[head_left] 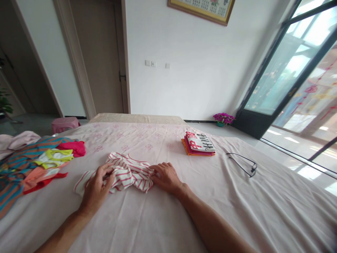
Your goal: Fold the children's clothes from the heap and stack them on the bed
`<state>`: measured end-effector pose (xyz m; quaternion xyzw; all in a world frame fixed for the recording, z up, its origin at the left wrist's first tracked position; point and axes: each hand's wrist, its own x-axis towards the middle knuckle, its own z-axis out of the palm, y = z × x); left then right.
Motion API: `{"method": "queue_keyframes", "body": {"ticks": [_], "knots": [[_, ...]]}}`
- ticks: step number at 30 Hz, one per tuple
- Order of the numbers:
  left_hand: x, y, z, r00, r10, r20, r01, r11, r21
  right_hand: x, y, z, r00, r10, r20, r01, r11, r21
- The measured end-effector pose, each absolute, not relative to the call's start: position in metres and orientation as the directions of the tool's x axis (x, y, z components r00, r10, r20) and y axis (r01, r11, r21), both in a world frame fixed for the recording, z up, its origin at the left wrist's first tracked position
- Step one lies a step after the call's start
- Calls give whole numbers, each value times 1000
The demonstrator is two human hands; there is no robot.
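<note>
A crumpled white garment with red stripes [126, 172] lies on the pale pink cloth [163, 218] in front of me. My left hand [101, 181] is on the left part of the garment, its fingers curled and closed on the fabric. At the opposite end, my right hand [167, 177] pinches the garment's right edge between thumb and fingers. Parts of the fabric are hidden under both hands. Because it is bunched up, I cannot make out the garment's exact kind.
Loose colourful clothes [23, 168] are heaped at the left. A folded stack of clothes [200, 144] with a white printed top sits right of centre, beside black-framed glasses [244, 163]. Beyond the covered surface are a pink stool [65, 123] and purple flowers [223, 118].
</note>
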<state>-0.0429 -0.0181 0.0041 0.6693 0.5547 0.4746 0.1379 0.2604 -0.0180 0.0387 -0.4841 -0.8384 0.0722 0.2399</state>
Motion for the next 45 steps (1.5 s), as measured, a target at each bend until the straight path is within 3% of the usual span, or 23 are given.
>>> {"method": "queue_keyframes", "body": {"ticks": [4, 6, 8, 10, 13, 16, 19, 22, 24, 30, 32, 34, 40, 45], "knots": [[-33, -26, 17, 182, 777, 603, 778, -488, 396, 256, -15, 33, -431, 830, 354, 790, 537, -297], [-32, -27, 19, 218, 746, 629, 799, -507, 324, 256, -13, 31, -406, 833, 376, 784, 529, -325], [-35, -27, 18, 150, 758, 635, 791, -478, 383, 259, -11, 30, -358, 831, 425, 771, 520, -368], [-40, -25, 17, -30, 793, 609, 747, -386, 540, 265, -9, 32, -282, 813, 510, 737, 524, -427], [-46, -25, 20, -357, 818, 450, 567, -194, 801, 282, -4, 36, -80, 766, 638, 659, 521, -542], [-50, -24, 24, -519, 798, 306, 418, -75, 905, 300, 3, 38, 141, 727, 672, 570, 495, -656], [-52, -21, 23, -541, 798, 265, 380, -49, 924, 310, 10, 34, 183, 794, 579, 416, 471, -778], [-54, -19, 20, -523, 809, 269, 358, -79, 930, 308, 13, 30, 91, 913, 398, 234, 369, -900], [-53, -20, 20, -485, 813, 322, 361, -149, 920, 303, 10, 31, 17, 952, 307, 200, 298, -934], [-40, -28, 22, -230, 840, 492, 592, -281, 755, 287, -3, 38, -222, 950, 219, 249, 273, -929], [-36, -30, 22, -147, 852, 502, 665, -291, 688, 285, -4, 37, -242, 952, 185, 321, 259, -911], [-36, -32, 22, -135, 872, 471, 652, -279, 704, 284, -2, 34, -231, 958, 169, 393, 250, -885], [-50, -29, 20, -394, 855, 337, 270, -243, 932, 292, 6, 30, -247, 959, 139, 564, 259, -784], [-56, -20, 12, -338, 936, 95, -75, -127, 989, 289, 15, 40, -219, 969, 112, 734, 239, -636]]}}
